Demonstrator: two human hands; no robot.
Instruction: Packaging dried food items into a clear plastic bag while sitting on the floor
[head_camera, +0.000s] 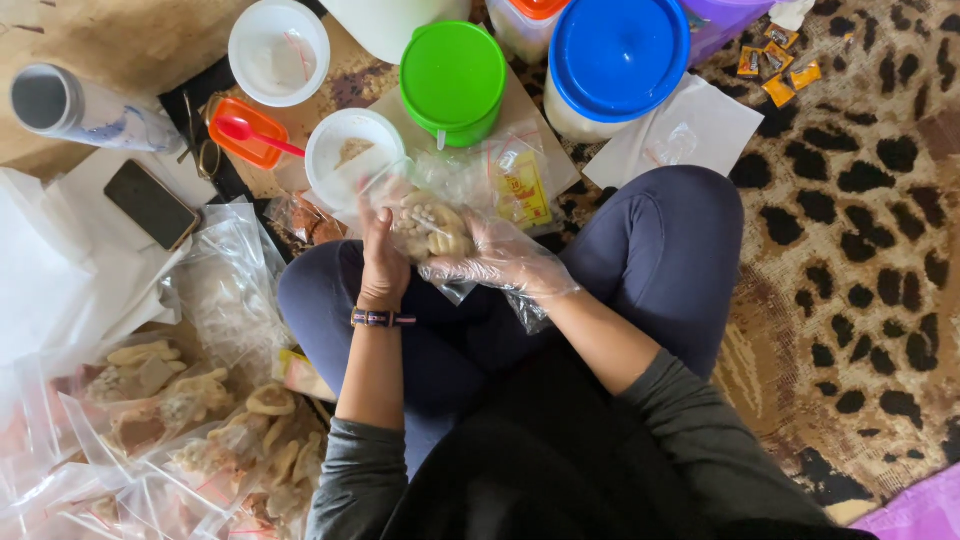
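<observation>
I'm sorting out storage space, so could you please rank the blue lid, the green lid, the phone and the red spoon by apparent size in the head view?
1. Blue lid
2. Green lid
3. Phone
4. Red spoon

Single head camera, looking steeply down, close over lap and floor clutter.

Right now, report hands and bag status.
Left hand bare, right hand in clear plastic glove, both gripping clear plastic bag of pale snacks. Small white plastic bowl just beyond; nothing between.
</observation>
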